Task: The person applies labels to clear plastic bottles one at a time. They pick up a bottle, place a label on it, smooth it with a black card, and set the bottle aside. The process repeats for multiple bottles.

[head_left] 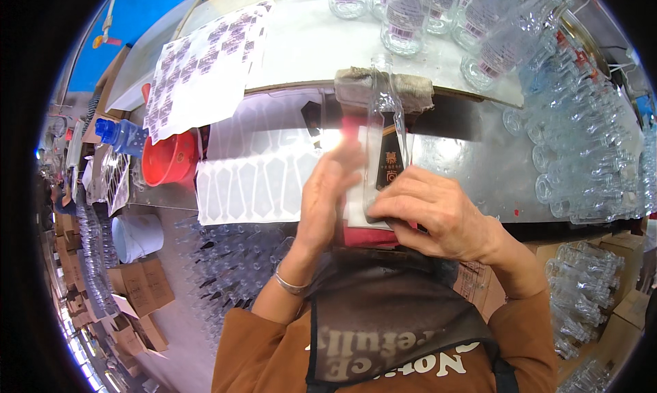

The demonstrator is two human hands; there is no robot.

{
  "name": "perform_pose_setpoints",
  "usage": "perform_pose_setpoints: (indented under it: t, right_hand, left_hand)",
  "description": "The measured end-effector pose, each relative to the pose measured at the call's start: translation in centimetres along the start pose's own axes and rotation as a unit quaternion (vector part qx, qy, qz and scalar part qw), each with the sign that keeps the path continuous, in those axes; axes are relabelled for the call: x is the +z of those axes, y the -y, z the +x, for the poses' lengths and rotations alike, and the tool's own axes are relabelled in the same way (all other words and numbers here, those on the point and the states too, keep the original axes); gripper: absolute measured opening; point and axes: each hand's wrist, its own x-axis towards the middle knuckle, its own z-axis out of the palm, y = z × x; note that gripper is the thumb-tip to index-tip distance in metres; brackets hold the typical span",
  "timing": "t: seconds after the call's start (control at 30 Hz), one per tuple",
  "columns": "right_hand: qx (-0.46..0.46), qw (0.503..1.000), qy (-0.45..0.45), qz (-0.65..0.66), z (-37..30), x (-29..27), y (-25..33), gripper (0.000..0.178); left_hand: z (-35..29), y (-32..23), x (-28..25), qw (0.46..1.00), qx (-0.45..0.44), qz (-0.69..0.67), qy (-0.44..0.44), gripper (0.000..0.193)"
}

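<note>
A clear glass bottle (376, 129) lies with its neck away from me, propped on a cloth-wrapped rest (352, 86). A black, pointed label (391, 162) with gold print shows on its upper side. My right hand (438, 212) is closed around the bottle's near end, fingers curled over the label's lower part. Something dark shows under those fingertips; I cannot make out what it is. My left hand (321, 194) is just left of the bottle, fingers stretched out and blurred by motion. Left of it lies a sheet of label backing (256, 188) with pale, long label outlines.
Labelled bottles (404, 20) stand on the raised shelf, beside a printed label sheet (205, 68). Many clear bottles (582, 147) lie stacked at right. A red bucket (168, 160) is at left. Bottles with dark labels (239, 259) stand below the table's left edge, near cardboard boxes (147, 287).
</note>
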Motion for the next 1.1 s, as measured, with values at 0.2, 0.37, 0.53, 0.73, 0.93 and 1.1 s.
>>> perform_pose_setpoints:
  t: [0.2,0.37,0.53,0.73,0.93,1.1]
  right_hand:
    - [0.149,0.946,-0.287,-0.040,2.7,-2.6,-7.0,0.020]
    - [-0.009,0.991,-0.129,0.025,-2.5,0.5,-1.8,0.036]
    - [0.216,0.943,-0.205,0.147,-5.5,-0.1,-1.8,0.026]
    - [0.271,0.874,-0.308,0.262,-7.1,0.2,-2.4,0.027]
    - [0.267,0.846,-0.346,0.305,-7.0,0.0,-3.0,0.027]
    - [0.286,0.808,-0.380,0.347,-6.4,0.7,-3.7,0.025]
  left_hand:
    - [4.7,-2.1,0.8,0.997,0.006,0.081,-0.019,0.071]
    - [8.0,-2.6,2.1,0.985,-0.054,0.147,-0.067,0.065]
    - [9.4,-1.7,3.0,0.961,-0.029,0.254,-0.103,0.060]
    - [10.1,0.1,2.7,0.974,0.008,0.206,-0.096,0.053]
    - [9.4,-1.1,1.9,0.990,-0.097,0.094,-0.037,0.051]
    - [9.1,1.4,2.4,0.992,-0.011,0.096,-0.078,0.051]
